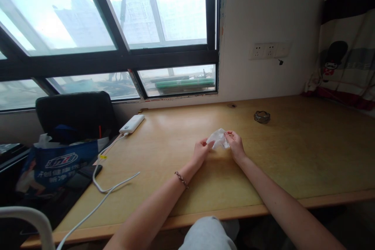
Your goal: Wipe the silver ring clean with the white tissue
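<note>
A thin, crumpled white tissue [219,137] is held up between my two hands over the middle of the wooden table [164,152]. My left hand [201,152] pinches its left edge between thumb and fingers. The right edge is gripped by my right hand [235,145], whose thumb lies over the white sheet. Both hands are close together, with the tissue partly spread between them. A braided bracelet [181,180] circles my left wrist.
Behind my right hand lies a dark round ring-shaped object [262,116]. A white power bank [132,124] with a white cable [101,190] is at the table's left edge. Further left, a blue bag [55,168] stands before a black chair [76,113].
</note>
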`<state>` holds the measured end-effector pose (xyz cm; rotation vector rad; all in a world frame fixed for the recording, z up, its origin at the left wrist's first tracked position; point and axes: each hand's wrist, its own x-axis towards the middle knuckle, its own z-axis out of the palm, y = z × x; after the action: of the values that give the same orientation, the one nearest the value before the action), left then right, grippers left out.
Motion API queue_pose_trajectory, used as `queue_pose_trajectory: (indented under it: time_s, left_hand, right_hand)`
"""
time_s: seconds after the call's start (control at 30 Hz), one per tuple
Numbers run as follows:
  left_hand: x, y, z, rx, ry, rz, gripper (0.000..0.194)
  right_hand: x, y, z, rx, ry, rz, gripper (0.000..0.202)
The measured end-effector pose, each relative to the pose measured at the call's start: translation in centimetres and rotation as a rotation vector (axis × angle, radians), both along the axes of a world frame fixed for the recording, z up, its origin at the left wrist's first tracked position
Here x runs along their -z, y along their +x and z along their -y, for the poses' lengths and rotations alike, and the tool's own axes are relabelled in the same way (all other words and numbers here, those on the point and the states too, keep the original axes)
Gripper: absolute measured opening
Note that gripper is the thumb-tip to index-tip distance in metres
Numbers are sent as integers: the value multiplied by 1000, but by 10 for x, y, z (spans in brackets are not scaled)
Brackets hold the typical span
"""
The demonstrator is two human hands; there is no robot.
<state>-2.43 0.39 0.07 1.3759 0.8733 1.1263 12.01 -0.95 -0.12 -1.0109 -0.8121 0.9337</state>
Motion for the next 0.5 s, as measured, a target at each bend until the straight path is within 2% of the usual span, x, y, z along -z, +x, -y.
queue_pose_trajectory:
  time_s: [0.13,0.3,0.4,0.5]
  left_hand:
    - [1,0,2,74,-47,179,28]
    - [0,1,0,92,-225,305,40]
    - [-6,0,1,108,-275,326,55]
    - [-15,-1,7,160,-191,272,79]
  right_hand:
    - [-5,0,2,-53,-53,-139,28]
    - [-7,-1,3,-119,-156,-251,34]
    - [-5,0,2,-111,-146,-260,33]
    - [-3,1,2,-102,-145,-251,32]
